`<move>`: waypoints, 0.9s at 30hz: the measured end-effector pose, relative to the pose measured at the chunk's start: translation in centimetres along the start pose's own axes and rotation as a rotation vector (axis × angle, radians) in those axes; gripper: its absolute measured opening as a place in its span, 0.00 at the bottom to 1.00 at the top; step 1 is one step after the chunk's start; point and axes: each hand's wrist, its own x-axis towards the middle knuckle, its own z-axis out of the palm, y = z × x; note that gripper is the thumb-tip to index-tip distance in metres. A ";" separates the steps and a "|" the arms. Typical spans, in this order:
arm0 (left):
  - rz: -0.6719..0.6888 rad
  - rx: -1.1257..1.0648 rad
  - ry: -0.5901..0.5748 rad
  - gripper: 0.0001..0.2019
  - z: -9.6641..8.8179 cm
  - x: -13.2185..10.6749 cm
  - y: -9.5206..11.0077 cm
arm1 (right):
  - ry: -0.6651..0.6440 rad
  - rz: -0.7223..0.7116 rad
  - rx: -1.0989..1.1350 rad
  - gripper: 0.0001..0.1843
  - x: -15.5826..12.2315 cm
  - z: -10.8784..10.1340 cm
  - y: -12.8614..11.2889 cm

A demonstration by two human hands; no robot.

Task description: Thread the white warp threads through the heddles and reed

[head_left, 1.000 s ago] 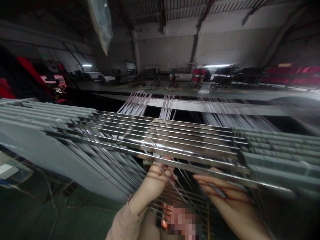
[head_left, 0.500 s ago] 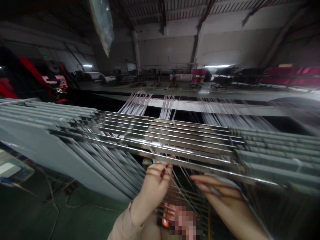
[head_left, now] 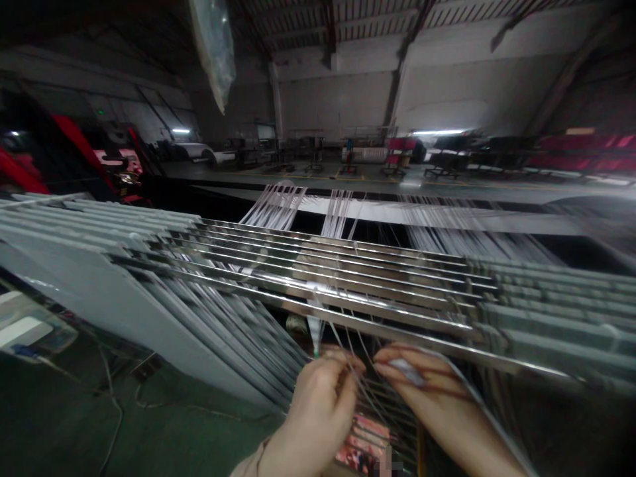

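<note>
My left hand [head_left: 325, 394] is just below the front metal bar [head_left: 342, 324], its fingers closed in a pinch beside thin pale threads [head_left: 355, 344]. The fingertips hide most of what they grip; it looks like thread. Close by on the right, my right hand [head_left: 422, 387] has curled fingers around a small whitish piece [head_left: 408, 372], too blurred to name. A long pale strand [head_left: 477, 397] trails along the right forearm. Left of the threads, a white tapered piece [head_left: 315, 328] with a green tip hangs below the bars, just above my left hand.
Parallel metal bars cross between grey frames [head_left: 64, 265] at left and more at right. White yarns [head_left: 278, 205] spread out behind them. A clear plastic bag [head_left: 216, 53] hangs above. Cables [head_left: 116, 411] lie on the green floor at lower left.
My left hand has come down and slightly right, away from the front bar, uncovering the white tapered piece. My right hand is nearer to it, and the whitish piece shows more clearly.
</note>
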 end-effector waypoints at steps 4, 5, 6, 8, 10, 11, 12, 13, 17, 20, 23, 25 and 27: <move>-0.064 0.324 0.168 0.16 0.2 0.7 -2.5 | 0.101 0.025 -0.088 0.14 -1.0 -1.4 -0.2; -0.101 0.374 0.188 0.15 0.3 1.1 -3.1 | 0.103 -0.042 -0.104 0.12 -1.2 -1.9 -0.4; -0.128 0.395 0.206 0.15 0.4 1.5 -3.5 | 0.098 -0.136 -0.108 0.09 -1.4 -2.4 -0.8; -0.124 0.368 0.215 0.13 0.6 2.4 -3.9 | 0.096 -0.330 -0.086 0.07 -1.6 -3.2 -1.6; -0.059 0.290 0.188 0.09 0.7 3.1 -4.0 | 0.073 -0.430 -0.058 0.08 -1.5 -3.7 -2.1; -0.027 0.249 0.174 0.09 0.7 3.4 -3.8 | 0.040 -0.437 -0.061 0.09 -1.4 -3.8 -2.2; -0.001 0.214 0.164 0.09 0.5 3.5 -3.6 | -0.001 -0.440 -0.076 0.10 -1.3 -3.8 -2.2; 0.020 0.183 0.171 0.10 0.2 3.4 -3.2 | -0.038 -0.432 -0.102 0.11 -1.2 -3.7 -2.0; 0.119 0.043 0.295 0.10 -1.0 1.4 -1.1 | -0.166 -0.344 -0.128 0.11 -0.4 -2.4 -1.2; 0.289 0.016 0.153 0.09 -0.9 -0.8 0.1 | -0.304 -0.207 -0.039 0.13 0.3 -1.2 -1.2; 0.303 0.073 0.050 0.11 -0.3 -2.1 0.0 | -0.333 -0.099 0.028 0.12 0.5 -0.7 -1.3; 0.170 0.046 0.118 0.11 -0.3 -2.5 -0.3 | -0.342 -0.042 0.039 0.12 0.4 -0.6 -1.3; 0.104 -0.007 0.170 0.11 -0.4 -2.6 -0.3 | -0.347 -0.011 0.045 0.12 0.4 -0.7 -1.3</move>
